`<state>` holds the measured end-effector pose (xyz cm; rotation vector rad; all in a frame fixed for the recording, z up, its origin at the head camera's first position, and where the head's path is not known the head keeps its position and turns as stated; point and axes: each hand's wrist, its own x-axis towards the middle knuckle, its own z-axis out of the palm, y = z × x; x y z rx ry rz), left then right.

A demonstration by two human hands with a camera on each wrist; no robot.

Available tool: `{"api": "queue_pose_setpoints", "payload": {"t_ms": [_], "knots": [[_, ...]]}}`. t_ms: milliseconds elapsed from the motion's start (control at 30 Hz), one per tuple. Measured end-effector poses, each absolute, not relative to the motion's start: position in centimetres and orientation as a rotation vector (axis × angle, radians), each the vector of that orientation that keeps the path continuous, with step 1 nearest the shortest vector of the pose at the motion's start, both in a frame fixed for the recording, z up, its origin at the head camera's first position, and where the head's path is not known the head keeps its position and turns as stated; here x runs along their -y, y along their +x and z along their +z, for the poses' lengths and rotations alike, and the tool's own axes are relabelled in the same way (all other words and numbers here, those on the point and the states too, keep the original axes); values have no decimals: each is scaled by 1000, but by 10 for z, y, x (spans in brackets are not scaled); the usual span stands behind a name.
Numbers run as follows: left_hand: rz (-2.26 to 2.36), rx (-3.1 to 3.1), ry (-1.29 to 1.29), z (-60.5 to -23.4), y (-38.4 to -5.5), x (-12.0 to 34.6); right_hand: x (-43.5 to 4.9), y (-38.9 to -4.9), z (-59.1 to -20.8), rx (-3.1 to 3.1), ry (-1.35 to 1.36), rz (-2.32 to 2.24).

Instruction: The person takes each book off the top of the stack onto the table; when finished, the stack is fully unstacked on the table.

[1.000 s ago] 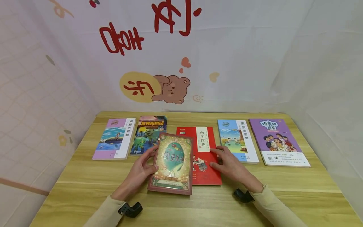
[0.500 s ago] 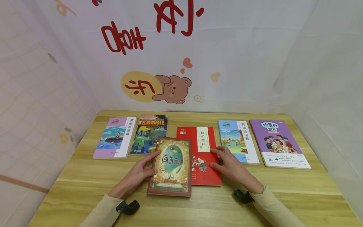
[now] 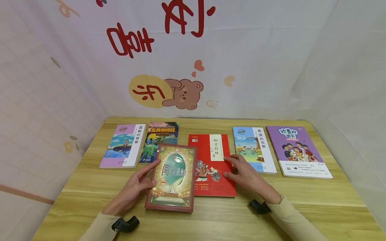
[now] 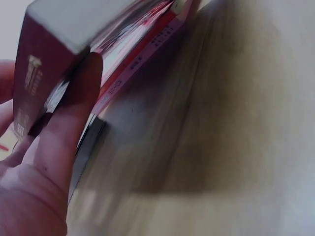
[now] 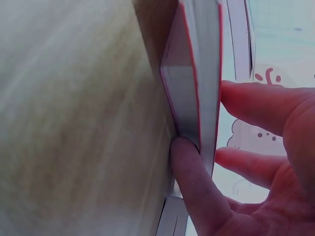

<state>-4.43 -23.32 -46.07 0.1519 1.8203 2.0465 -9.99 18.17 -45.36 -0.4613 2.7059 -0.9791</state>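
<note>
My left hand grips the left edge of a thick green-and-gold book with a maroon border. In the left wrist view its maroon edge is raised above the table, with fingers on both sides. My right hand holds the right edge of a red book with a white title strip. In the right wrist view one finger reaches under the red book's edge while others touch its cover. Beneath the red book shows a pink-purple book edge. The green-and-gold book hides part of the red cover.
On the wooden table, a pink-and-white book and a dark dinosaur book lie at the back left. A blue-and-white book and a purple book lie at the right. A white printed cloth hangs behind.
My left hand has moved the green-and-gold book left and slightly nearer, uncovering more of the red book. My right hand stays on the red book's edge.
</note>
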Motion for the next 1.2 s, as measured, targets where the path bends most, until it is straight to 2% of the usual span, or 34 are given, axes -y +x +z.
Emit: {"api": "queue_pose_setpoints", "payload": {"t_ms": [833, 1200], "knots": [[2222, -1382, 343, -460, 14, 355, -180, -101, -454, -2700, -490, -958], [2085, -1544, 158, -469, 30, 402, -181, -101, -453, -2701, -482, -962]]}}
